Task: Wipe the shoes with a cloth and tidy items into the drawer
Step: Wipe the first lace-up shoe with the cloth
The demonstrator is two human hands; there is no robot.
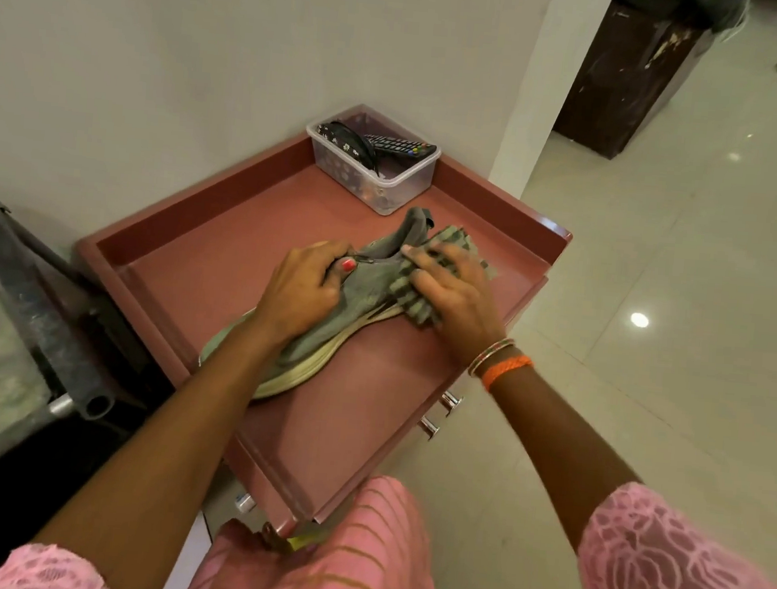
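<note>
Grey shoe (327, 331) lies on its side on the pink-topped table (367, 410), toe toward the person, heel toward the clear plastic box (378, 171) at the far corner. Left hand (302, 287) holds the shoe at the collar, thumb curled over the opening edge, fingers wrapped round the upper; grip clamped on the shoe. Right hand (452, 290) presses a bunched greenish cloth (424, 292) against the heel side, fingers curled over the cloth; grip closed on the cloth. Both forearms reach forward and down, wrists bent slightly inward so the hands meet over the shoe; bangles (500, 360) on the right wrist. Shoe looks light, knit upper soft and likely to collapse under pressure, sole stiffer, so the collar or midsole rim is the better place to hold while wiping. Cloth is limp, needs bunching to keep contact. Step in hand seems to be the wiping; only this one shoe is in view, drawer tidying not yet done. Box holds a remote control (402, 147) and a dark patterned item, what it is cannot be told. Drawer handles (437, 416) show on the table's right front.
</note>
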